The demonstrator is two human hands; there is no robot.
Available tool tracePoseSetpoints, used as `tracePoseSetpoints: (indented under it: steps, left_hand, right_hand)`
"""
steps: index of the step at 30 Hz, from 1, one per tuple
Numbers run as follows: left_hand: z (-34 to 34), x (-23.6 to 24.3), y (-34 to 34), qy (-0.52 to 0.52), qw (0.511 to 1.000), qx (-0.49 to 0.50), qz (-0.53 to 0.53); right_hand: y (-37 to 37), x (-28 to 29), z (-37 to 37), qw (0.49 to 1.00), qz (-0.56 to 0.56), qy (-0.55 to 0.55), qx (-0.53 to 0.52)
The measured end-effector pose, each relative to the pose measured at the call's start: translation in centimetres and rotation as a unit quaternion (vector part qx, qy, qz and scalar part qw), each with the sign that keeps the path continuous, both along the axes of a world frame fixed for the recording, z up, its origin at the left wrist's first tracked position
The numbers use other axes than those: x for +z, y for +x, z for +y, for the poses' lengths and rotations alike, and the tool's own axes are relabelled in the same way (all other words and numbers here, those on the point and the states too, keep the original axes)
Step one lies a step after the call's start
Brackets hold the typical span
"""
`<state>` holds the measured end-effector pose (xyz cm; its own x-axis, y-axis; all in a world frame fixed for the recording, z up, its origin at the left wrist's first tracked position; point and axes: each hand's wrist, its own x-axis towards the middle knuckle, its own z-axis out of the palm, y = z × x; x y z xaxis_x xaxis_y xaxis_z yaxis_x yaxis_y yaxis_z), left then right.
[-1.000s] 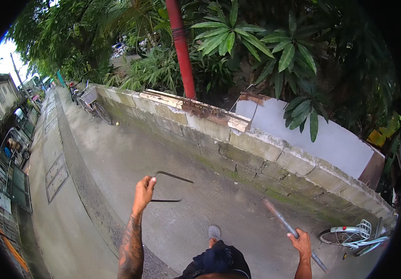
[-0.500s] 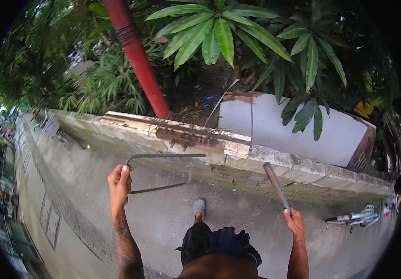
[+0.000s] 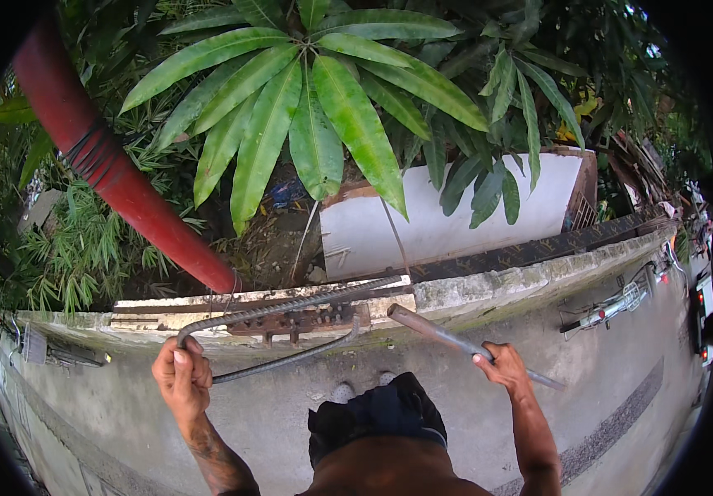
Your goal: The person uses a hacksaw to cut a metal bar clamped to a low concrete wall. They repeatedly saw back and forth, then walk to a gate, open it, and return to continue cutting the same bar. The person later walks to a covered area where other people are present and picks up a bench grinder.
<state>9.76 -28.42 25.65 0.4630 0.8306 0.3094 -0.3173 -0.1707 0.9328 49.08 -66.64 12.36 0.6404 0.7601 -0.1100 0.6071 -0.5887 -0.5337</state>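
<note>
My left hand (image 3: 183, 380) is closed round the bent end of a ribbed steel rebar (image 3: 307, 303), whose two long arms point right. In my right hand (image 3: 503, 366) is a metal pipe (image 3: 435, 331), gripped toward its lower end and tilted up to the left. Beyond the rebar, wooden planks (image 3: 141, 317) lie along the wall top. A rusty plate (image 3: 278, 326) with several metal pegs is set on them. The rebar's upper arm passes in front of the planks; whether it touches them I cannot tell.
A low concrete wall (image 3: 489, 289) runs across ahead of me. Behind it stand a slanting red pole (image 3: 137, 202), broad overhanging leaves (image 3: 323, 107) and a white panel (image 3: 373, 236). A bicycle (image 3: 613, 306) is beside the wall at right.
I am nearer to the wall and its planks. The rebar has moved up over the plank area, and the pipe has swung from steep to more level, leaning left.
</note>
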Motion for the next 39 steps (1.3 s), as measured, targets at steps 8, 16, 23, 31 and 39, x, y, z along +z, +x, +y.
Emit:
tracePoseSetpoints:
  steps: [8,16,23,31,39]
  left_hand:
    - [1.1,0.6,1.2,0.005,1.0,0.03,-0.001]
    - [-0.3,0.5,2.5,-0.055,0.998,0.026,0.007]
    - [-0.6,-3.0,4.4,-0.257,0.966,0.006,0.041]
    - [0.5,-10.1,4.9,-0.351,0.919,0.044,0.174]
    - [1.1,-18.7,6.2,-0.378,0.9,-0.001,0.219]
  right_hand:
    - [4.0,-1.3,3.5,0.998,0.047,0.034,-0.023]
    - [8.9,-1.2,5.5,0.995,0.036,0.082,0.048]
    - [12.9,-1.9,4.1,0.987,-0.004,0.097,0.127]
    - [13.8,0.9,7.1,0.981,-0.005,-0.104,0.161]
    - [11.6,0.0,12.1,0.963,-0.043,-0.175,0.202]
